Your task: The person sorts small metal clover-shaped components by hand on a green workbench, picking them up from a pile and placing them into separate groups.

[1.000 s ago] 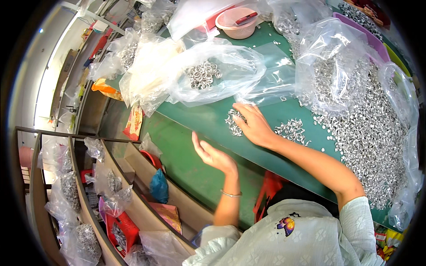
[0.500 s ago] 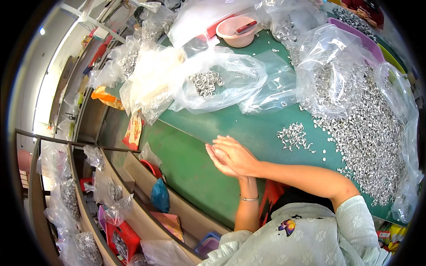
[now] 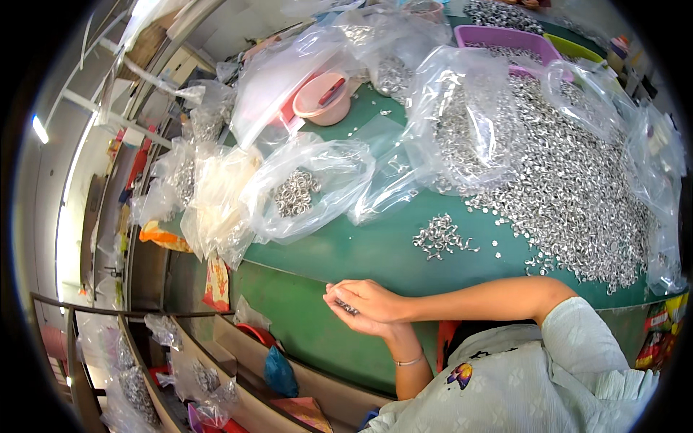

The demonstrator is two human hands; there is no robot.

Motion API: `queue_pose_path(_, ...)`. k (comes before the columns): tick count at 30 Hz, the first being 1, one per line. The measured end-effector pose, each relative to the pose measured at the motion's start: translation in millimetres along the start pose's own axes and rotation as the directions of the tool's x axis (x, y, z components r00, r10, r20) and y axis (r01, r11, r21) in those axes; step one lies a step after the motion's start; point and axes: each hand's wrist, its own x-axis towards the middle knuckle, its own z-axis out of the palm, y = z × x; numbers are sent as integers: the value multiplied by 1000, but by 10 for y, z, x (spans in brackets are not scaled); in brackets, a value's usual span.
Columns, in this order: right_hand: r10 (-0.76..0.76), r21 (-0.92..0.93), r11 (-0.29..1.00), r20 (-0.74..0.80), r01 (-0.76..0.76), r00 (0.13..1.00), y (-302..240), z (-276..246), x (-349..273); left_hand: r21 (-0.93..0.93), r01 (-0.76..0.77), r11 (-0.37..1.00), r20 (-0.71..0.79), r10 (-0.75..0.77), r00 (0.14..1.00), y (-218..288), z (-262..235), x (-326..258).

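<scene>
Several small metal rings (image 3: 347,308) lie pinched between our two hands, held just off the near edge of the green table (image 3: 339,252) — over our lap rather than over the work surface. Our left hand (image 3: 359,322) lies underneath, palm up and cupped like a shallow dish, so the loose pieces cannot roll away. Our right hand (image 3: 370,299) lies flat on top of it, fingers nearly straight and pressed down, closing the rings in; only a few glints of metal show at the fingertips, so we cannot tell how many are in there. Neither hand is a fist — both are mostly open, mated palm to palm.

Just beyond the hands, on the table, sits a small separate cluster of rings (image 3: 440,237), set apart from the main heap of rings (image 3: 570,187) that spreads across the right side of the table and spills out of a clear plastic bag (image 3: 469,123). That little cluster looks like a portion drawn off within easy reach.

To the left of it, another clear bag with a handful of rings (image 3: 296,191) lies with its mouth slumped open toward us, near the hands. More crumpled bags pile up at the left end of the table, and a pink bowl (image 3: 323,103) stands farther back. A purple tray (image 3: 505,40) sits behind the heap. Below the table edge, shelves hold more bagged parts.
</scene>
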Motion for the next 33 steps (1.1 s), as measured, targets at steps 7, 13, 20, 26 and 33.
queue_pose_path(7,2,34,999,-190,4,982,-333,-660,-451,-176,388,905,514,-252,820,154,400,-502)
queue_pose_path(13,-225,-293,945,-249,149,942,-892,-1393,-745,429,83,900,720,-396,570,526,1280,-835)
queue_pose_path(20,-421,-353,896,-486,268,766,-1036,-1997,-1256,-619,785,21,313,-911,270,24,1350,-725)
queue_pose_path(26,-124,-46,992,-539,118,833,-867,-2256,-1494,-539,757,369,156,-840,520,-127,2025,-154)
queue_pose_path(33,43,171,983,-579,69,814,-769,-2408,-1492,-67,573,817,346,-520,781,-480,2816,306)
